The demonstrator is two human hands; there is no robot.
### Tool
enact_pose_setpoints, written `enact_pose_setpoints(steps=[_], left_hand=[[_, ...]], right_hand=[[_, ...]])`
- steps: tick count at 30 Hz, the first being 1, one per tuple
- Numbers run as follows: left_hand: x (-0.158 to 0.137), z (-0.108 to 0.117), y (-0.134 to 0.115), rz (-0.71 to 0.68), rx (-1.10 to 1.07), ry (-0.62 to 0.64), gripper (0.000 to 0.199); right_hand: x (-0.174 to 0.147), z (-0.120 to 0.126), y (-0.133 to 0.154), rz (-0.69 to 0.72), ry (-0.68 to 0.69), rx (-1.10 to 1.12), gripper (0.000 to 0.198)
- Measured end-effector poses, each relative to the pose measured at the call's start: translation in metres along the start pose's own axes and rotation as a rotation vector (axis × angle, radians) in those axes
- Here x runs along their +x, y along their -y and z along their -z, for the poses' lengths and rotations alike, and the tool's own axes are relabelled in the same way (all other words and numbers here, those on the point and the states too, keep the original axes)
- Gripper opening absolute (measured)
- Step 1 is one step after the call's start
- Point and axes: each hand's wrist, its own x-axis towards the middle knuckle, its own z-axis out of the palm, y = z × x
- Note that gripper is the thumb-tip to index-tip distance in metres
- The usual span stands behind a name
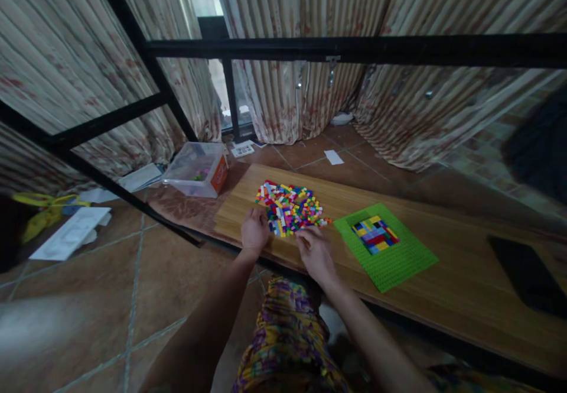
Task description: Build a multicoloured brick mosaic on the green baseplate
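Lying just beyond the left hand (256, 229) and the right hand (315, 254), a loose pile of plastic bricks (292, 207) is seen, small and hard, with straight edges and many bright colours. The left hand is bent at the near left border of the pile; its fingertips are hidden, so it cannot be told whether they are apart, together or clamped on a brick. At the near border, the right hand is held with thumb and forefinger close to each other; by blur it cannot be told whether a brick is pinched there.

To the right of the right hand, a thin green baseplate (381, 272), four-sided and covered with fine studs, is laid on the smooth, wood-grained table (443, 227). On this plate a flat, four-sided mosaic of bricks (375, 233) is formed. Well apart from the left hand, farther and to the left, a translucent plastic box (190, 180) with an orange label is placed. Far to the right of the right hand, a dark flat rectangle (527, 269) is found.

Counted are two hands, one pile, one baseplate, one mosaic, one box and one dark rectangle; the loose bricks are too small and crowded to be counted.
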Motion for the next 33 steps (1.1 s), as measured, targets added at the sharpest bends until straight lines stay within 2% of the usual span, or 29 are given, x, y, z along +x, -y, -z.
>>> enact_pose_setpoints(steps=[4, 8, 19, 27, 33], left_hand=[[0.000, 0.001, -0.001, -0.001, -0.028, 0.009, 0.019], [0.000, 0.002, -0.001, 0.021, -0.046, 0.035, 0.019], [-0.001, 0.002, -0.001, -0.001, -0.051, 0.019, 0.019], [-0.001, 0.004, -0.003, 0.007, -0.034, 0.029, 0.019], [-0.001, 0.004, -0.001, 0.015, -0.032, 0.033, 0.018]], right_hand=[[0.015, -0.013, 0.005, 0.077, 0.101, -0.150, 0.024], [0.022, -0.018, 0.004, 0.109, 0.177, -0.209, 0.026], [0.021, 0.008, -0.022, 0.048, 0.126, -0.232, 0.025], [0.032, -0.001, -0.016, 0.088, 0.168, -0.331, 0.029], [0.031, 0.006, -0.021, 0.094, 0.202, -0.326, 0.022]])
